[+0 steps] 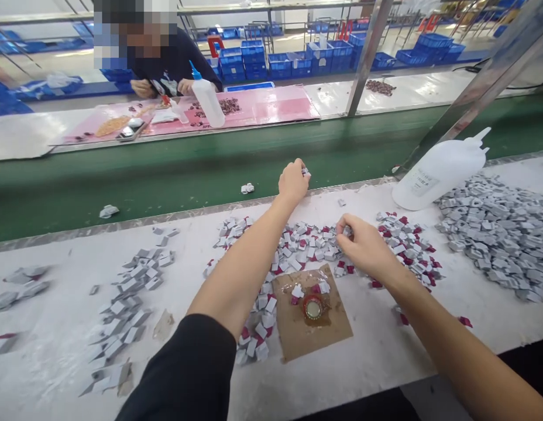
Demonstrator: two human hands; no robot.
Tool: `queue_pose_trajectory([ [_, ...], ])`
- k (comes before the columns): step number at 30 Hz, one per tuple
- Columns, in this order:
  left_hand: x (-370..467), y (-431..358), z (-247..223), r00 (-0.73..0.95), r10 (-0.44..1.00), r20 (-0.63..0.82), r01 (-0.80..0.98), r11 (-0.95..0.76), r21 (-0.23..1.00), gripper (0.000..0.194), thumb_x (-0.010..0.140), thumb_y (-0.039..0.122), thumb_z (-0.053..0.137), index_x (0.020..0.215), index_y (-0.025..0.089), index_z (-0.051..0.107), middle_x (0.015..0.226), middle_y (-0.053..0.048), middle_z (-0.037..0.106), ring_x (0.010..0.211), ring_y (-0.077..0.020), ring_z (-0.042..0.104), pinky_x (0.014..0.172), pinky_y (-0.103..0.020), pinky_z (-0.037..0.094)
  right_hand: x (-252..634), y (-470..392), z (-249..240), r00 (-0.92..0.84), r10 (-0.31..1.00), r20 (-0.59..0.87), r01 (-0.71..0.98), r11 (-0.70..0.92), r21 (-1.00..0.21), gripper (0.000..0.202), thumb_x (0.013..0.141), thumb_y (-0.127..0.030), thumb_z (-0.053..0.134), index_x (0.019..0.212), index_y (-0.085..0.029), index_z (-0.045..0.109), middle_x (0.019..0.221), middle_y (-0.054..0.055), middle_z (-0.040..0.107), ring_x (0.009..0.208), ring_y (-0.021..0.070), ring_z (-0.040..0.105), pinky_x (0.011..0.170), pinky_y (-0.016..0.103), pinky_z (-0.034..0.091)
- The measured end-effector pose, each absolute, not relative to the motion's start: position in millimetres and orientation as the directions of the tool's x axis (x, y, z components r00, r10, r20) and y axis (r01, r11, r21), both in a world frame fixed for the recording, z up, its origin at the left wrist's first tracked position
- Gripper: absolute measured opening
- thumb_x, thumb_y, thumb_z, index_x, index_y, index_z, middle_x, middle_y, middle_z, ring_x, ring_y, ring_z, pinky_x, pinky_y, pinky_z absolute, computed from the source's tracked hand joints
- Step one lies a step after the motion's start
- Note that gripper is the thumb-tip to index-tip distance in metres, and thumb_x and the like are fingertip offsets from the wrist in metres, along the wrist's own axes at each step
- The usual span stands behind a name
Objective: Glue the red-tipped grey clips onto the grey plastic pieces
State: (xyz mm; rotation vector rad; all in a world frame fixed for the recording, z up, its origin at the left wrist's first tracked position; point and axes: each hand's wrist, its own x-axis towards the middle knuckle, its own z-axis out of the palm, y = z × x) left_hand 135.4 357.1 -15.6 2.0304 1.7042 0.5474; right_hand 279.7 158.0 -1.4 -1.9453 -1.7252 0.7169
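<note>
Now hands [293, 182] near grey pieces [300, 250]; bottle [436, 178] beside heap [502, 237], contents unclear.

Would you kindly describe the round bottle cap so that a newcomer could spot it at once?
On the near white table, look for the brown cardboard sheet. The bottle cap lies on it, just below a few small grey and magenta pieces in the picture. Its round shape, pale centre and reddish, notched rim set it apart from those angular pieces.
</note>
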Motion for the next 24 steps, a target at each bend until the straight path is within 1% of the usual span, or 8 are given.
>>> queue_pose_trajectory([
  [4, 152, 369, -24, 0.178, 0.983, 0.043, 0.789, -0.169, 0.59, 0.029, 0.114, 0.023, 0.07, 0.143, 0.02, 0.073, 0.147, -0.015, 0.076, 0.136, -0.0316, 0.073, 0.12, -0.051, 0.057, 261, 190, -2, 0.025, 0.996, -0.085, 0.758, -0.074, -0.648, 0.007, 0.094, -0.022, 0.06, 0.091, -0.028, 0.059, 0.096, 0.004, 0.073, 0.07, 0.0224, 0.064, 0.065, 0.034, 0.048],
  [7, 160, 376, -27, 0.212, 0.976, 0.055, 0.765, -0.201, 0.612, 0.029, 0.114, 0.018, 0.065, 0.142, 0.024, 0.072, 0.147, -0.015, 0.076, 0.137, -0.0319, 0.07, 0.118, -0.045, 0.053, 251, 214, -3, -0.06, 0.994, -0.087, 0.76, -0.011, -0.65, 0.024, 0.096, -0.012, 0.053, 0.108, -0.026, 0.068, 0.092, 0.002, 0.074, 0.071, 0.0228, 0.065, 0.069, 0.034, 0.05],
  [10, 163, 384, -30, 0.246, 0.968, 0.048, 0.757, -0.223, 0.615, 0.033, 0.108, 0.013, 0.07, 0.139, 0.024, 0.072, 0.147, -0.015, 0.074, 0.143, -0.0357, 0.065, 0.123, -0.047, 0.049, 246, 225, -4, -0.112, 0.992, -0.055, 0.776, 0.053, -0.629, 0.035, 0.101, -0.009, 0.052, 0.122, -0.025, 0.075, 0.108, 0.007, 0.078, 0.087, 0.0253, 0.071, 0.081, 0.037, 0.054],
  [13, 160, 390, -33, 0.269, 0.963, 0.026, 0.755, -0.228, 0.615, 0.044, 0.099, 0.006, 0.074, 0.138, 0.025, 0.073, 0.15, -0.015, 0.072, 0.149, -0.0405, 0.06, 0.129, -0.052, 0.046, 240, 228, -6, -0.148, 0.988, -0.036, 0.797, 0.097, -0.596, 0.025, 0.107, -0.017, 0.058, 0.115, -0.023, 0.081, 0.125, 0.014, 0.079, 0.113, 0.0317, 0.073, 0.096, 0.042, 0.057],
  [17, 142, 392, -28, 0.304, 0.953, -0.005, 0.736, -0.231, 0.636, 0.061, 0.096, 0.006, 0.073, 0.154, 0.025, 0.067, 0.143, -0.013, 0.076, 0.144, -0.0374, 0.065, 0.128, -0.05, 0.05, 221, 237, -11, -0.217, 0.975, -0.054, 0.809, 0.148, -0.569, 0.013, 0.103, -0.029, 0.077, 0.107, -0.021, 0.087, 0.126, 0.018, 0.082, 0.136, 0.0418, 0.067, 0.112, 0.051, 0.056],
  [19, 129, 387, -21, 0.302, 0.953, -0.024, 0.73, -0.214, 0.649, 0.07, 0.096, 0.007, 0.071, 0.164, 0.022, 0.06, 0.142, -0.015, 0.078, 0.136, -0.0352, 0.07, 0.123, -0.047, 0.054, 211, 243, -15, -0.24, 0.968, -0.073, 0.806, 0.157, -0.57, 0.006, 0.097, -0.024, 0.082, 0.096, -0.022, 0.087, 0.117, 0.017, 0.084, 0.131, 0.0415, 0.07, 0.108, 0.049, 0.058],
  [21, 112, 378, -12, 0.281, 0.959, -0.032, 0.73, -0.192, 0.656, 0.075, 0.096, 0.008, 0.072, 0.168, 0.017, 0.055, 0.145, -0.019, 0.076, 0.133, -0.0352, 0.072, 0.119, -0.045, 0.056, 206, 248, -17, -0.24, 0.967, -0.086, 0.801, 0.147, -0.58, 0.009, 0.094, -0.019, 0.083, 0.087, -0.024, 0.086, 0.107, 0.013, 0.086, 0.12, 0.0376, 0.075, 0.099, 0.044, 0.061],
  [24, 81, 350, 1, 0.248, 0.969, -0.009, 0.727, -0.18, 0.663, 0.071, 0.096, 0.014, 0.073, 0.165, 0.017, 0.055, 0.154, -0.021, 0.072, 0.139, -0.0363, 0.071, 0.121, -0.046, 0.055, 219, 257, -15, -0.168, 0.983, -0.071, 0.799, 0.094, -0.594, 0.011, 0.099, -0.023, 0.078, 0.101, -0.024, 0.09, 0.105, 0.009, 0.088, 0.099, 0.029, 0.08, 0.088, 0.039, 0.062],
])
